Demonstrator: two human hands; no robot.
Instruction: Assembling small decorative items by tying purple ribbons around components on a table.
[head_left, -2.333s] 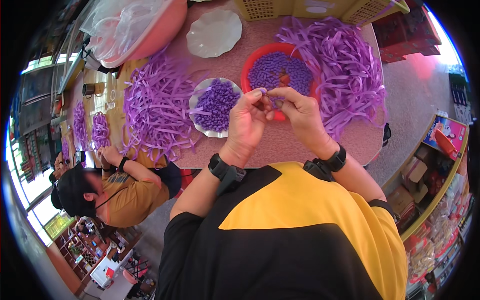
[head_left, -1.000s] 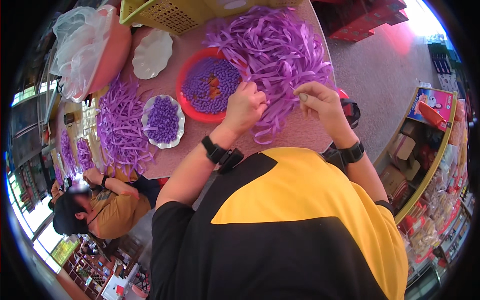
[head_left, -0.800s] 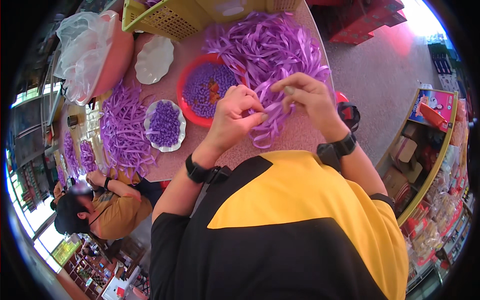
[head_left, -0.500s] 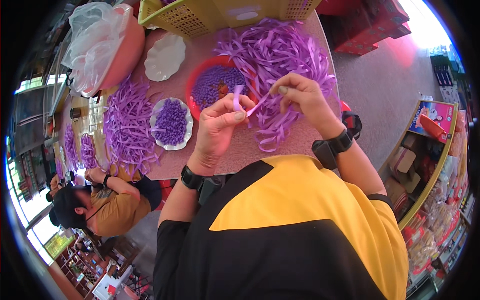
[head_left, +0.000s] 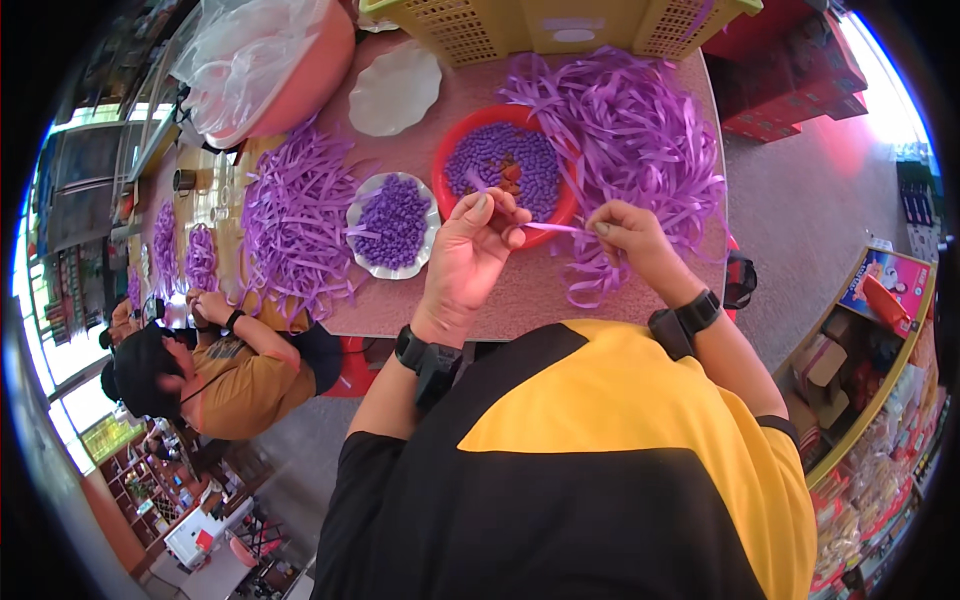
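A purple ribbon [head_left: 556, 228] is stretched between my two hands, over the near rim of a red bowl [head_left: 446, 146]. My left hand [head_left: 474, 238] pinches one end, and a short tail of ribbon sticks up past its fingers. My right hand [head_left: 632, 238] grips the other end between thumb and fingers. Small purple beads [head_left: 500, 150] fill much of the red bowl, with some orange-red showing in the middle. Left of it, a white scalloped dish [head_left: 431, 232] carries a heap of similar purple beads [head_left: 392, 222]. A big pile of loose purple ribbons [head_left: 650, 140] lies beyond my right hand.
Another ribbon pile [head_left: 295, 220] lies further left on the pink table [head_left: 420, 318]. A white scalloped plate [head_left: 395, 88], a pink basin [head_left: 310, 90] with clear plastic and a yellow crate [head_left: 560, 30] stand at the back. A co-worker [head_left: 235, 380] sits at the left.
My right hand has closed on the ribbon's free end and the ribbon is now pulled straight. The view has shifted, so the table's things appear further right.
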